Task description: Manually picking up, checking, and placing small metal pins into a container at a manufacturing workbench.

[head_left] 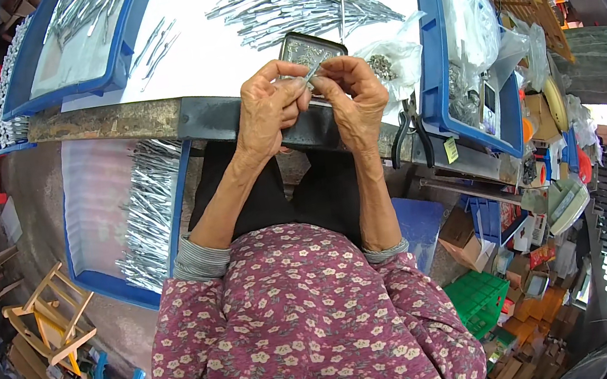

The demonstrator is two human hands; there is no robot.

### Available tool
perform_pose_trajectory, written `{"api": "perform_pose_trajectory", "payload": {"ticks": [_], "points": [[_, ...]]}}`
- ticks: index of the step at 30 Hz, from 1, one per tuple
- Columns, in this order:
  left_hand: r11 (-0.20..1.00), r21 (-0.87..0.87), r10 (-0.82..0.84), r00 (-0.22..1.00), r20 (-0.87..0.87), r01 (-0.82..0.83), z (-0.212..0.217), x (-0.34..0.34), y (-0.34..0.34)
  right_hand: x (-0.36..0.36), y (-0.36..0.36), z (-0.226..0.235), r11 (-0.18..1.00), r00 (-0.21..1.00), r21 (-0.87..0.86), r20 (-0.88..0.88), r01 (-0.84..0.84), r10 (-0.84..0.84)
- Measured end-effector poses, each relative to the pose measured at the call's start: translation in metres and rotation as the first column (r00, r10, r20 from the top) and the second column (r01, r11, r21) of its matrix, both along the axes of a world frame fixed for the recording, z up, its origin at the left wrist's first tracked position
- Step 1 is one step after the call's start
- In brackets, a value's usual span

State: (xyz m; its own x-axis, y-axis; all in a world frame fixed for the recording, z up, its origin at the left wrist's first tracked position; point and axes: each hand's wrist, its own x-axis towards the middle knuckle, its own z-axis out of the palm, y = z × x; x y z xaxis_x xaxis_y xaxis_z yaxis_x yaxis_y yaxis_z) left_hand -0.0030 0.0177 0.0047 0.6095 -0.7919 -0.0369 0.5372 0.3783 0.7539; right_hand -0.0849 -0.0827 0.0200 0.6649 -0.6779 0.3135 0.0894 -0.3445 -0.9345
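At the front edge of the table, my left hand [269, 111] and my right hand [354, 98] meet, their fingers pinched on a thin silvery metal strip [312, 72]. The fingers partly cover it, so its full shape is hidden. Just beyond them is a dark rectangular tray [338, 47] with tiny metal parts inside. A large heap of similar slim metal strips [294, 3] spreads behind the tray. To the right of my right hand, a clear plastic bag [406, 68] lies by small round metal parts [381, 66]. Black-handled pliers [413, 133] hang over the table edge.
A blue bin [437, 107] with plastic bags stands at the right; another blue bin [119, 56] with strips is at the left. Lower left, a blue tray [93, 282] holds more strips. A green crate [479, 297] and a wooden chair [48, 315] stand on the floor.
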Motion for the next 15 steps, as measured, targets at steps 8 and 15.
{"api": "perform_pose_trajectory", "payload": {"ticks": [8,15], "points": [[0.99,-0.069,-0.125,0.989,-0.082,0.119,0.002,0.007,0.005,-0.002,-0.009,0.007,0.861,0.969,0.452,0.186,-0.233,0.165],[0.992,0.034,0.109,0.954,0.279,-0.123,0.007,-0.004,-0.003,0.005,-0.012,0.001,0.88,0.973,0.429,0.182,-0.206,0.139]]}}
